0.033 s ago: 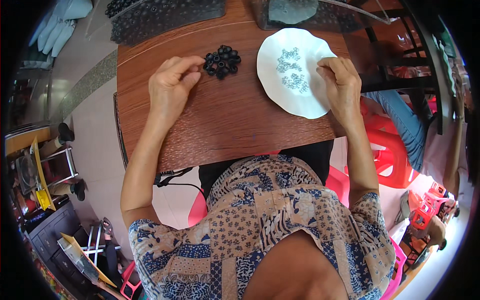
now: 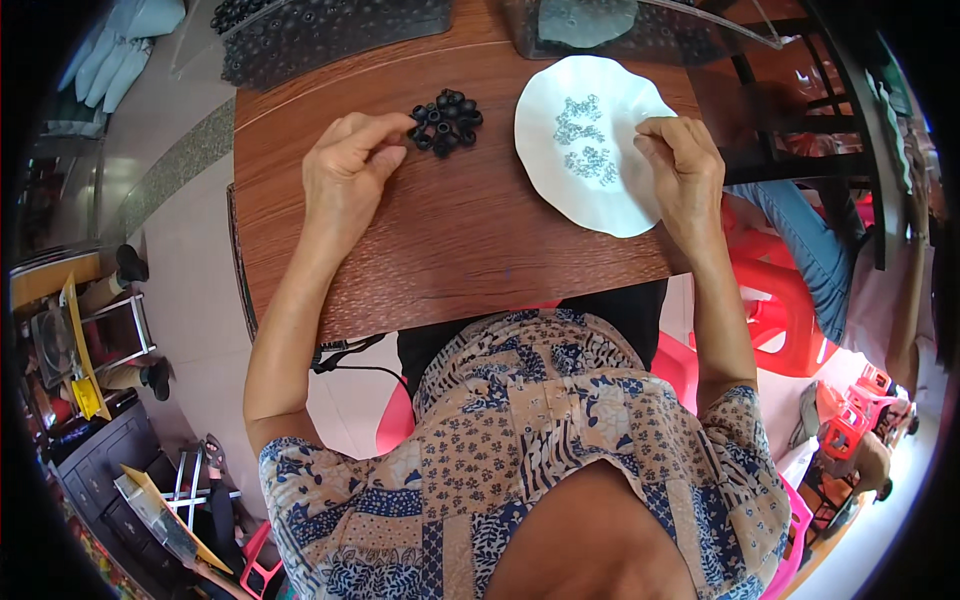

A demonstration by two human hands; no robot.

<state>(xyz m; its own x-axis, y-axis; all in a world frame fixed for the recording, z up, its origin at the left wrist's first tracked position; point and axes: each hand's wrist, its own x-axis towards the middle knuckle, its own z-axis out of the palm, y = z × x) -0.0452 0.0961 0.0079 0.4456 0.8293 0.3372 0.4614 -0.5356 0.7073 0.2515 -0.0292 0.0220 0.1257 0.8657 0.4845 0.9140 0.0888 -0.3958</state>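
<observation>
Touching left hand (image 2: 345, 180): black rings (image 2: 445, 121)

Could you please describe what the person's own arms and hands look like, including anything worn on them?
Both forearms are bare from the short sleeves of a blue, beige and white patchwork floral top down. The left hand and right hand wear no gloves; no rings, watch or bracelets are visible.

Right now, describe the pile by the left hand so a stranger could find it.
On the brown wooden table, look left of the wavy white plate. At the left hand's fingertips sits the pile of small black rings, dark and heaped, unlike the pale grey bits on the plate.
</observation>
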